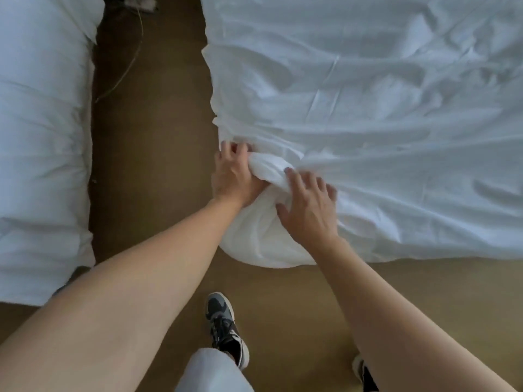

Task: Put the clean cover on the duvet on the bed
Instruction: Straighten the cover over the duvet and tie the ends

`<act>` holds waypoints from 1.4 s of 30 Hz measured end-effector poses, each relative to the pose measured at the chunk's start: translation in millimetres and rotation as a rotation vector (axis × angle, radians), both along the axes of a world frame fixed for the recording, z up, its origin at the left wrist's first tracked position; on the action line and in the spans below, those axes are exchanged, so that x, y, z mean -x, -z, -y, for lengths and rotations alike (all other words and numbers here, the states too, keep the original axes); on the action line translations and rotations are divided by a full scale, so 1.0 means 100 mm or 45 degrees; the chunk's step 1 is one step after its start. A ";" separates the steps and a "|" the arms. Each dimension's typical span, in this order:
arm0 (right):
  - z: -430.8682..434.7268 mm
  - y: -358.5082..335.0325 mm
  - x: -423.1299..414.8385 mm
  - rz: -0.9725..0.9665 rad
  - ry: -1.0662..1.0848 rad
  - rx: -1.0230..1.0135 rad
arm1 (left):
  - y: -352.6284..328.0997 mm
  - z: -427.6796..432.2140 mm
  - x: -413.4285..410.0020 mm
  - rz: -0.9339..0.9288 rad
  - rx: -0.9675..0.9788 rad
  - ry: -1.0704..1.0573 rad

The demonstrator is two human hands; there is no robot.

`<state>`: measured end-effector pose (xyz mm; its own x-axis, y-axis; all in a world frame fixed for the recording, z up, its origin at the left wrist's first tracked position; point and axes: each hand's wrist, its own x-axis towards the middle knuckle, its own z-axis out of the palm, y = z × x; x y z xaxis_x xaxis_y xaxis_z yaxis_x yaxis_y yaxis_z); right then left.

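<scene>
Left hand [235,176] gripping the bunched corner of the cover [368,108], right hand [308,207] pressing flat-fingered beside it, the person seems to be seating the duvet inside; smoothing outward likely follows.

A second bed [42,137] with white bedding stood at the left. A thin cord [124,74] trailed across the brown carpet [152,171].
</scene>
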<state>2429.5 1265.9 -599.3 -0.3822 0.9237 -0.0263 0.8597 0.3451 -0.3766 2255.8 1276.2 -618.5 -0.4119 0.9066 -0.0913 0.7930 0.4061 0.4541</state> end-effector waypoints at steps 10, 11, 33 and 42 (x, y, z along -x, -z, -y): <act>-0.02 -0.12 0.37 -0.024 0.241 0.023 | 0.20 0.16 0.08 0.015 -0.071 0.103; 0.02 -0.11 0.35 -0.011 0.279 0.027 | 0.21 0.18 0.07 0.073 -0.035 0.029; -0.83 -0.37 1.21 0.070 0.005 0.716 | -0.18 0.68 0.20 0.838 -0.270 -0.420; -0.86 -0.50 0.81 0.078 -0.503 0.278 | -0.17 0.09 0.56 1.054 -0.228 -0.486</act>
<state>2348.7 1352.0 -549.6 -0.6958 0.6776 -0.2381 0.7012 0.5692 -0.4294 2200.1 1267.4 -601.6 -0.5515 0.7517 -0.3616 0.0152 0.4424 0.8967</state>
